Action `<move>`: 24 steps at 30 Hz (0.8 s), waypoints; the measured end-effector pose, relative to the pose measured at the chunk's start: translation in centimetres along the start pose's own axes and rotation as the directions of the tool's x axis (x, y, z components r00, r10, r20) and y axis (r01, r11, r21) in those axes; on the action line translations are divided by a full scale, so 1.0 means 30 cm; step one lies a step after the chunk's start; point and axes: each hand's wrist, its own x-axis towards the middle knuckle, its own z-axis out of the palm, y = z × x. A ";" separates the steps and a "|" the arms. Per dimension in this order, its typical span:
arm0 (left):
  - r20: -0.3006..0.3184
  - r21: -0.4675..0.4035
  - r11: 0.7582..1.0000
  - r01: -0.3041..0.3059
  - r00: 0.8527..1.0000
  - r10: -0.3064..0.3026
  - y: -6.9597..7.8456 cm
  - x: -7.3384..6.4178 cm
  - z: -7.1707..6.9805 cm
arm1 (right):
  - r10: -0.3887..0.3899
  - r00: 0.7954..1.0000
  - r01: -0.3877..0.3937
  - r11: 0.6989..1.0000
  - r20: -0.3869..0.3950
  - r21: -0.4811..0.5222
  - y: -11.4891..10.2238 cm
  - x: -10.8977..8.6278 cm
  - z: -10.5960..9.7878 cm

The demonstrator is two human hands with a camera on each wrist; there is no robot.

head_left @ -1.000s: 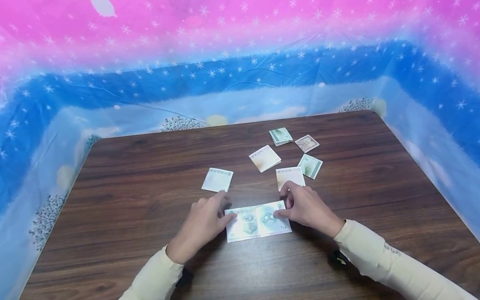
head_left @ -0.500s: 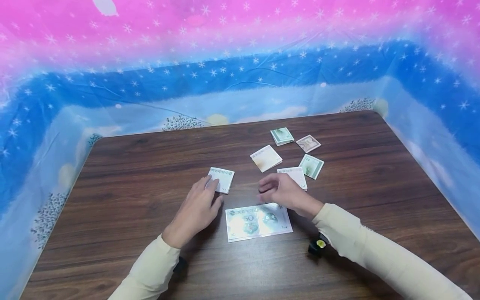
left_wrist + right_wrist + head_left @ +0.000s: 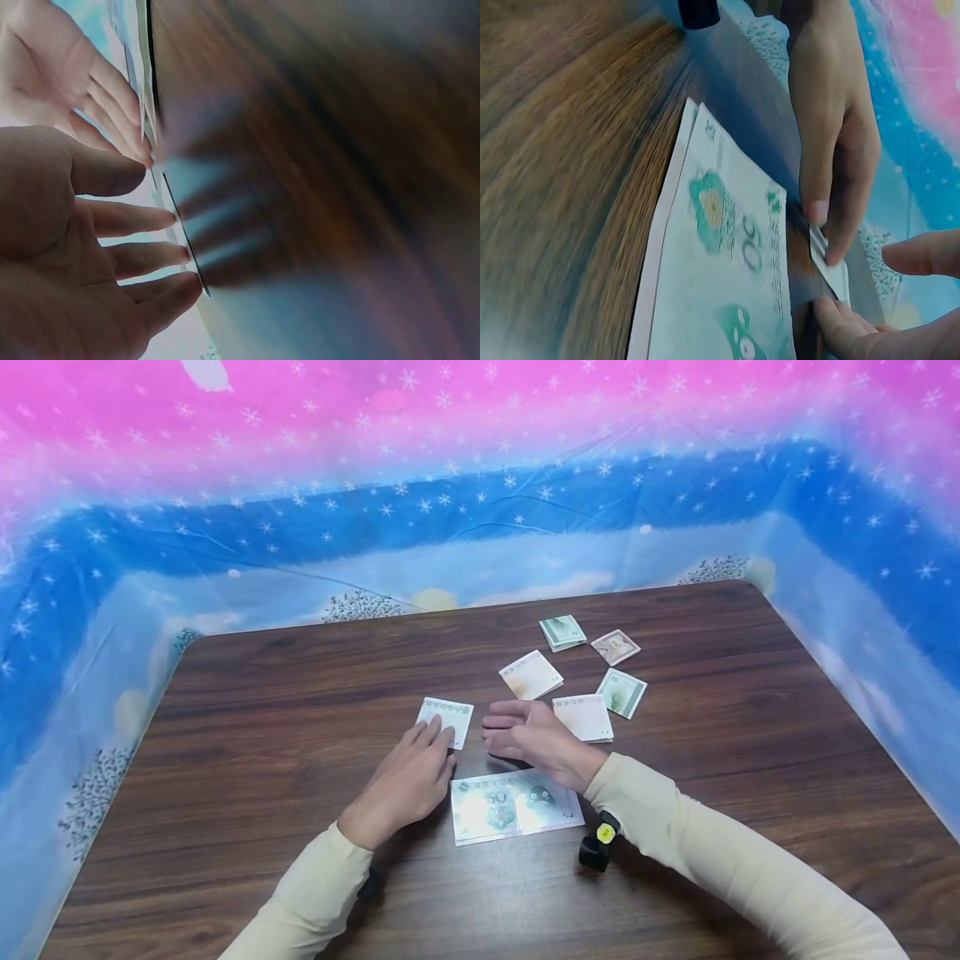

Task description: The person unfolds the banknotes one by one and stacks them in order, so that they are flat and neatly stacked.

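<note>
A folded pale banknote [image 3: 452,711] lies left of the table's middle, partly covered by my left hand [image 3: 405,779], whose fingertips rest on it. In the left wrist view the left fingers [image 3: 142,220] reach the note's edge fairly straight. My right hand [image 3: 538,742] hovers just to its right, fingers extended toward it and holding nothing. Nearer to me a larger banknote marked 50 [image 3: 487,814] lies unfolded with a crease down its middle. In the right wrist view this 50 note [image 3: 720,232] shows green print and a second layer along its edge.
Several folded notes lie at the right: a pinkish one [image 3: 588,718] beside the right wrist, a yellowish one [image 3: 531,677], green ones [image 3: 562,632] and a small brown one [image 3: 617,647]. They rest on a dark wood table [image 3: 285,693] ringed by a patterned cloth [image 3: 390,510].
Both hands have left the 50 note. The left moved up onto the folded note, which shifted slightly right; the right moved up and left toward it.
</note>
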 end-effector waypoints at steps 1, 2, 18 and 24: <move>-0.002 0.005 1.000 -0.011 1.000 0.011 0.004 0.002 0.001 | -0.001 1.000 0.001 1.000 -0.003 0.010 -0.001 0.002 0.005; -0.007 0.006 1.000 -0.021 1.000 0.021 0.008 0.003 0.002 | -0.005 1.000 0.005 1.000 -0.008 0.013 -0.002 0.004 0.009; -0.038 -0.092 0.995 -0.049 0.998 0.045 0.043 0.023 0.001 | 0.018 0.998 -0.010 0.989 -0.055 0.151 -0.028 0.021 0.038; -0.035 -0.253 0.967 -0.027 0.999 0.018 0.057 0.031 -0.007 | 0.022 0.998 -0.008 0.976 -0.063 0.219 -0.037 0.019 0.036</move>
